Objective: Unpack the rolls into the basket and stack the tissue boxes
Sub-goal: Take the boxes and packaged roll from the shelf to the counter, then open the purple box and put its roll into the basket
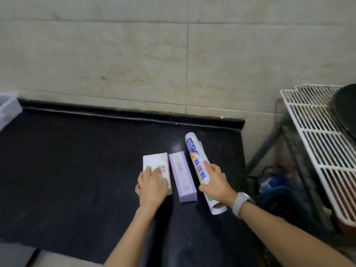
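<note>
A black bench point(77, 160) is backed by a beige tiled wall point(134, 54). To its right, a white wire rack point(316, 132) is seen, with a dark round pan point(344, 110) resting on it.

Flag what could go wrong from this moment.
The right hand grips the printed roll close to the counter's right edge; if released there, it might roll off. The left hand lies flat on the white box, so lifting it could nudge the purple box alongside.
</note>
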